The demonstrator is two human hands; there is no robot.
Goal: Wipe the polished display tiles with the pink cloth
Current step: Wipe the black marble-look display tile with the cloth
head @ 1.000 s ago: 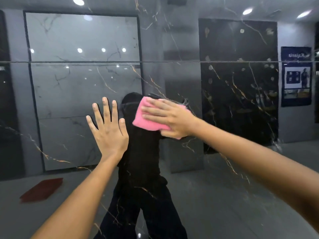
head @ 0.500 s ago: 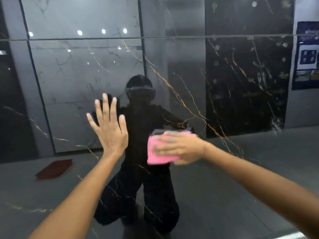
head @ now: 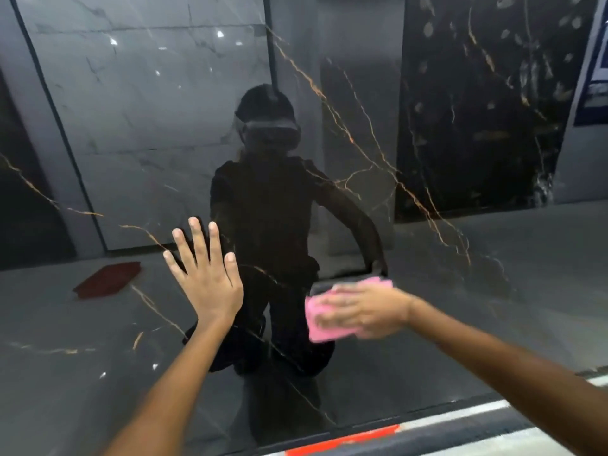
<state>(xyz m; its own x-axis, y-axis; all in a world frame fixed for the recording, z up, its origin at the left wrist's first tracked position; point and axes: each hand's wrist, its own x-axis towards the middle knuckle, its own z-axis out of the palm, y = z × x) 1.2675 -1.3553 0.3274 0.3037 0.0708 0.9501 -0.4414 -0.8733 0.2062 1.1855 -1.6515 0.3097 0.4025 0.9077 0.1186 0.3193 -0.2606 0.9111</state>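
We face a glossy dark tile (head: 427, 291) whose bottom edge runs just below our arms, with bare polished surface open above and to both sides. Our left hand (head: 207, 281) lies flat on it, fingers spread upward. Our right hand (head: 358, 312) presses the folded cloth (head: 320, 327) against the tile, fingers straight, its long axis roughly horizontal.

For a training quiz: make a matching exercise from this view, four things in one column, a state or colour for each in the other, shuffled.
Things:
1. left hand
2. right hand
3. pink cloth
4. dark tile

States:
A. gold-veined and glossy
B. pressed between a hand and the tile
C. flat on the tile, fingers spread
D. pressing the cloth, blurred

Pairs: 1-C, 2-D, 3-B, 4-A
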